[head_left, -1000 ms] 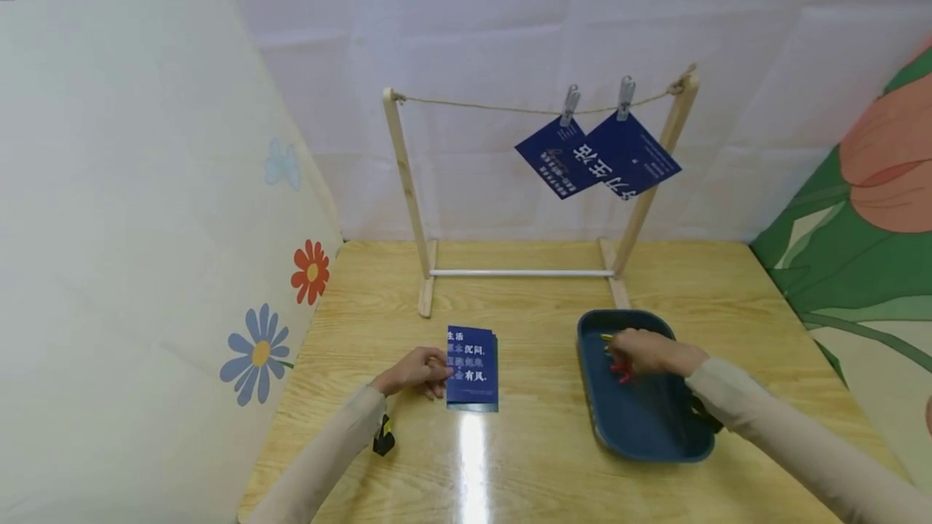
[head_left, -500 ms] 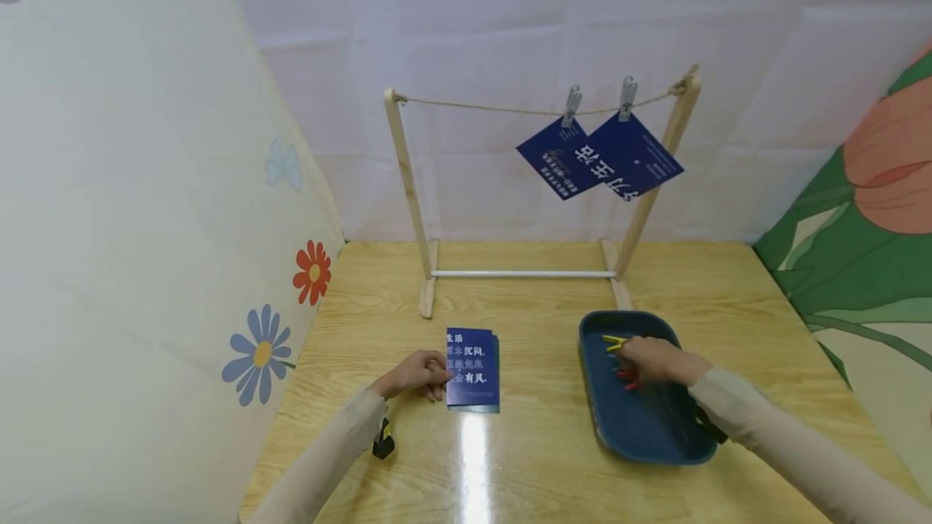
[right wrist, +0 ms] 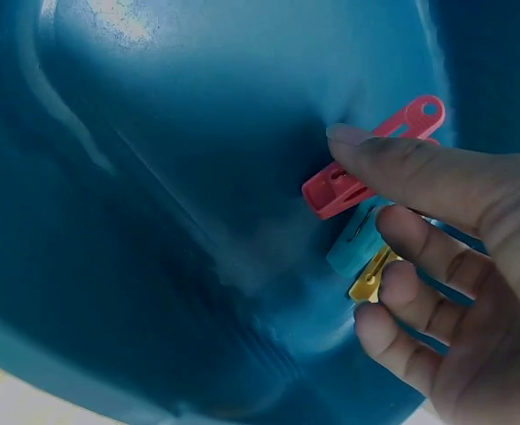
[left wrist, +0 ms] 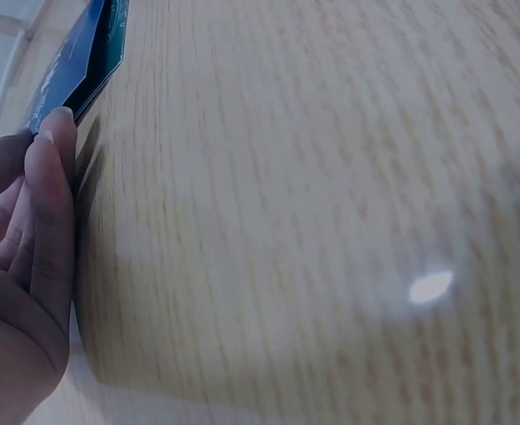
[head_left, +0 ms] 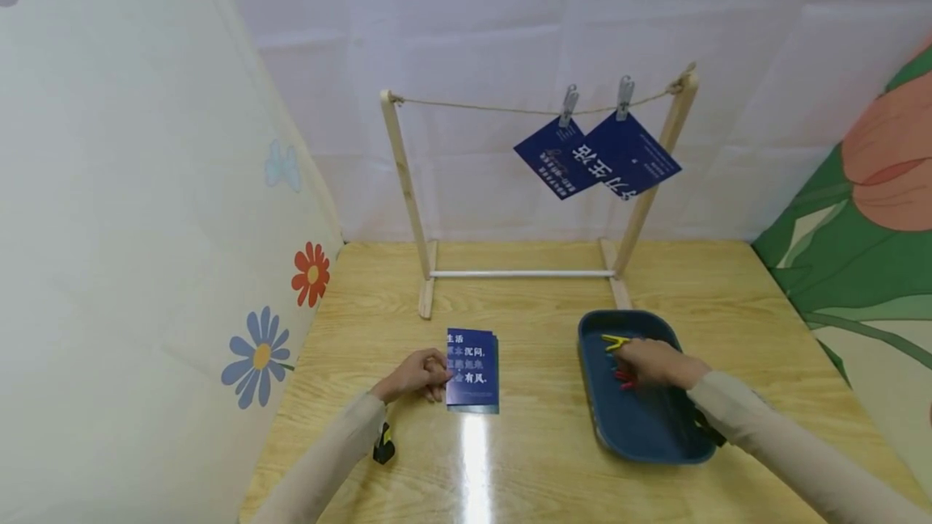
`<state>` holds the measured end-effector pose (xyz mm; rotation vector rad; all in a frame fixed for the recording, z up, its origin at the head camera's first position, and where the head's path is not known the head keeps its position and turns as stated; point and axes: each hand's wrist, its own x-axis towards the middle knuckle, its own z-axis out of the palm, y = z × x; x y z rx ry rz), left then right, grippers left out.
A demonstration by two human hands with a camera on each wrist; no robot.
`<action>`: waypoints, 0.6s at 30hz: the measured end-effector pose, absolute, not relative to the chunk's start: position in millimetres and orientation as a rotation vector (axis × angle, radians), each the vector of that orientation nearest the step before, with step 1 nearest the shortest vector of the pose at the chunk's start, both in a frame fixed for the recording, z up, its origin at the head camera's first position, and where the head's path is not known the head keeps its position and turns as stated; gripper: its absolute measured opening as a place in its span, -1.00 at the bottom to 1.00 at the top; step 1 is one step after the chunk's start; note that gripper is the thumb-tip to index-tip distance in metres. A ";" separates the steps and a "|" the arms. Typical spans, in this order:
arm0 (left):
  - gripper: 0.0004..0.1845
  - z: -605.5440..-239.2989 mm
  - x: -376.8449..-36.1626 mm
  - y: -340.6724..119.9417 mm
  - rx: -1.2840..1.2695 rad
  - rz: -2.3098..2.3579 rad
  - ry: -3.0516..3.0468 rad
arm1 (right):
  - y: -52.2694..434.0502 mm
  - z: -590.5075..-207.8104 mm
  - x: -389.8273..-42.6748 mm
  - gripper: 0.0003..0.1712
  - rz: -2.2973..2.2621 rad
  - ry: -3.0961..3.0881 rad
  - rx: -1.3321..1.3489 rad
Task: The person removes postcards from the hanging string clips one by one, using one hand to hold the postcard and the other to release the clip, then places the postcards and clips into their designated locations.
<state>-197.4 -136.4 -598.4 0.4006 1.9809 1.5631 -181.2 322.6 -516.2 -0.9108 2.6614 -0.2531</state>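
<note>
A stack of dark blue cards (head_left: 473,369) with white lettering lies on the wooden table (head_left: 531,459). My left hand (head_left: 418,374) rests at its left edge, and in the left wrist view its fingertips (left wrist: 56,133) touch the edge of the stack (left wrist: 78,62). My right hand (head_left: 648,362) is inside the dark blue tray (head_left: 641,435), over a small cluster of clothes pegs. In the right wrist view its index finger (right wrist: 401,164) lies on a red peg (right wrist: 339,188), with a teal peg (right wrist: 353,252) and a yellow peg (right wrist: 366,285) under the other fingers. Another yellow peg (head_left: 615,340) lies just beyond the hand.
A wooden rack (head_left: 404,184) with a string (head_left: 480,109) stands at the back. Two blue cards (head_left: 553,158) (head_left: 633,154) hang near its right post from grey pegs (head_left: 569,103). A flowered panel closes the left side and a white cloth the back.
My right hand has drawn slightly back toward me in the tray, uncovering the yellow peg at the far end. The left hand and the card stack have not moved.
</note>
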 end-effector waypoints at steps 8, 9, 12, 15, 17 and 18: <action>-0.79 -597.5 -197.3 -135.8 0.417 1.564 1.984 | 322.5 -514.6 -182.3 -0.59 -0.257 2.693 -0.943; -0.79 -597.6 -197.3 -135.8 0.419 1.565 1.986 | 322.7 -514.7 -182.6 -0.60 -0.265 2.696 -0.951; -0.80 -597.3 -196.9 -135.7 0.405 1.578 1.980 | 323.6 -515.8 -183.2 -0.62 -0.296 2.693 -0.952; -0.81 -596.4 -195.3 -134.6 0.382 1.590 1.985 | 324.7 -517.4 -182.9 -0.64 -0.334 2.677 -0.970; -0.81 -595.9 -193.9 -134.1 0.372 1.594 1.986 | 325.4 -519.1 -183.1 -0.64 -0.354 2.657 -0.967; -0.81 -595.5 -193.3 -134.1 0.371 1.593 1.987 | 325.5 -520.2 -183.5 -0.65 -0.362 2.647 -0.968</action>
